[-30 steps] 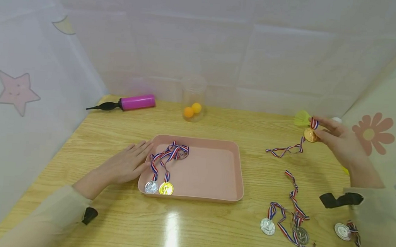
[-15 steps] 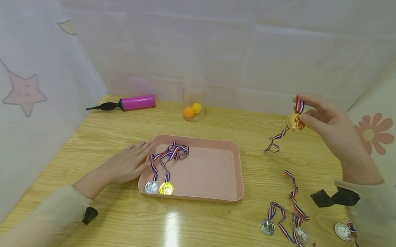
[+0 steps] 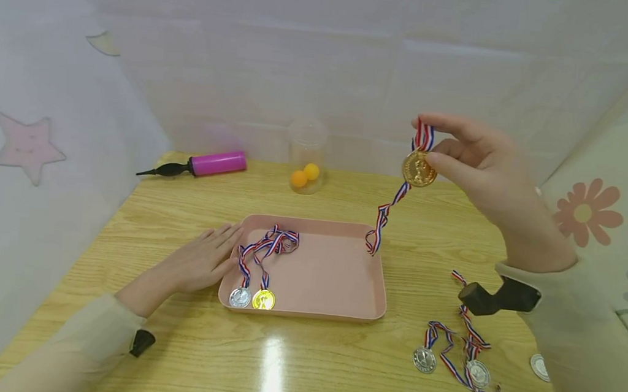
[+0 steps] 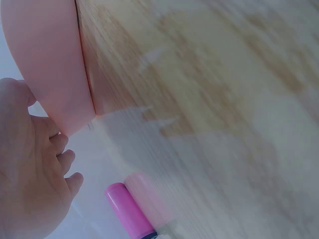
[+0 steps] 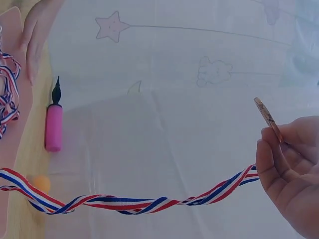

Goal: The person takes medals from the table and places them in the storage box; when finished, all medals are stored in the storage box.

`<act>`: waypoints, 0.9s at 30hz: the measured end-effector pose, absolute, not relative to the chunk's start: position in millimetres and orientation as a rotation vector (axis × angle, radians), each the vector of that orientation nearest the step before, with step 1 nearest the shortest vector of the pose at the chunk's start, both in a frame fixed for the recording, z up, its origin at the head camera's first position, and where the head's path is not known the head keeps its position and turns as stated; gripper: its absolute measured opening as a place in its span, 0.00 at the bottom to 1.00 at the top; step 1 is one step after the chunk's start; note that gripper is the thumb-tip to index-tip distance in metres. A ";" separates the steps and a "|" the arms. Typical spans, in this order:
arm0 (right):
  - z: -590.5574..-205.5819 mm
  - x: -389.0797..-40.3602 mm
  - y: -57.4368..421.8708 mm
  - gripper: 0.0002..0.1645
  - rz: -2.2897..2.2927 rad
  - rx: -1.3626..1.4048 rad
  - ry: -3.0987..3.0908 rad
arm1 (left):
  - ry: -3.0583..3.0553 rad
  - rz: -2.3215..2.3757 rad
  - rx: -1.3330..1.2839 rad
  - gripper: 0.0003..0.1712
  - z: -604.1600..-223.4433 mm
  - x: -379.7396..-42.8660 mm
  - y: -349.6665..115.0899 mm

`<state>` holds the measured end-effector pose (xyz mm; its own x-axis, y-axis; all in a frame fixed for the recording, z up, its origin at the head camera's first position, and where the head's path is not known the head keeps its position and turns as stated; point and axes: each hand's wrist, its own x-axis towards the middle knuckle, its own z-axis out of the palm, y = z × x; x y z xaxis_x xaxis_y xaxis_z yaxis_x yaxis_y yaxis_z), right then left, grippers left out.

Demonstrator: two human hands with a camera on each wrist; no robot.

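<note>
A gold medal (image 3: 419, 169) on a red, white and blue ribbon is pinched between the thumb and fingers of my right hand (image 3: 479, 166), up in the air. Its twisted ribbon (image 5: 144, 203) dangles, the lower end by the right back corner of the pink tray (image 3: 330, 271). With straight fingers, my left hand (image 3: 198, 257) touches the tray's left side; the left wrist view shows that hand (image 4: 35, 164) against the outer wall. Inside the tray, at the left, lie a silver medal (image 3: 240, 297) and a gold medal (image 3: 264, 299), their ribbons bunched behind them.
Several silver medals, one of them a silver medal (image 3: 425, 360) with a loose ribbon, lie on the table at right. At the back stand a clear container (image 3: 307, 152) with two orange balls and, lying down, a pink hand pump (image 3: 217, 164). A white wall covering (image 3: 355, 88) rises behind.
My right hand has lifted the gold medal off the right rear of the table and carried it up and left, its ribbon trailing towards the tray. The left hand stays in place.
</note>
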<state>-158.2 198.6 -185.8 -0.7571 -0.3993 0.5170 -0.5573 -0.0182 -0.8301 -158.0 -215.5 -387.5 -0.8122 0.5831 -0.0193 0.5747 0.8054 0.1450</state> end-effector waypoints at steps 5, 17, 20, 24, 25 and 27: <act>-191.1 -166.4 172.4 0.24 1.854 1.148 -2.171 | 2.929 0.207 0.940 0.33 -386.6 -156.7 -215.4; -223.5 -187.5 120.7 0.25 1.755 1.224 -2.393 | 2.939 0.185 0.942 0.34 -385.7 -156.2 -214.3; -237.8 -189.6 110.6 0.25 1.775 1.265 -2.419 | 2.937 0.183 0.943 0.33 -385.4 -156.3 -214.0; -257.6 -187.8 101.3 0.25 1.788 1.291 -2.494 | 2.939 0.181 0.945 0.34 -385.8 -156.1 -213.6; -261.9 -186.8 100.1 0.25 1.782 1.287 -2.522 | 2.939 0.180 0.946 0.34 -386.0 -156.0 -213.6; -269.9 -185.0 98.8 0.25 1.752 1.270 -2.582 | 2.940 0.175 0.944 0.34 -386.0 -155.9 -213.5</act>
<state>-185.0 98.8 -269.9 -0.6939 -0.6874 0.2144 -0.4533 0.1857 -0.8718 -155.9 -213.5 -386.0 -0.8126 0.5827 -0.0122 0.5771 0.8074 0.1227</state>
